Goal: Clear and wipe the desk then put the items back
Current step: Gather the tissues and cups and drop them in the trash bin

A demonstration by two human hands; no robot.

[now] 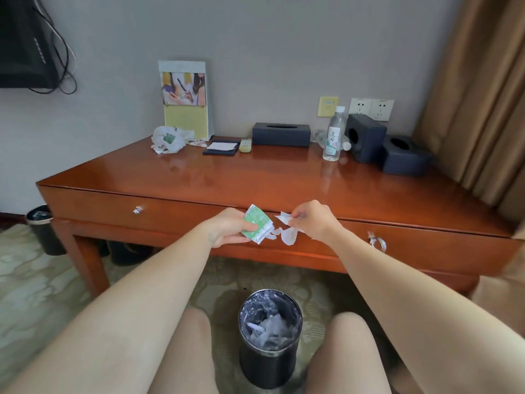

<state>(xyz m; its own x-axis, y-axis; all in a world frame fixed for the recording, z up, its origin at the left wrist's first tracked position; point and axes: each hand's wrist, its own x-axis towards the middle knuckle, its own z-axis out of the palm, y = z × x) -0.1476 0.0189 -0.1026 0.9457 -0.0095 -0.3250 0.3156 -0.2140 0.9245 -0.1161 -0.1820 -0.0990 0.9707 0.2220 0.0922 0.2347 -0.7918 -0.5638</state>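
Note:
My left hand (227,227) pinches a green-and-white wipe packet (255,224) in front of the desk's drawer edge. My right hand (311,220) pinches a white wet wipe (288,233) that trails out of the packet's torn end. Both hands hover above a black bin (270,336) on the floor between my knees. On the glossy wooden desk (255,177) sit a crumpled plastic bag (167,139), a notepad holder (221,147), a small remote (245,145), a dark tissue box (280,134), a water bottle (333,135) and two dark cube holders (365,137).
A standing menu card (184,99) leans on the wall behind the bag. A second bin (42,228) stands left of the desk. Curtains (477,95) hang at the right. Wall sockets (370,109) sit behind the bottle. The near bin holds crumpled paper.

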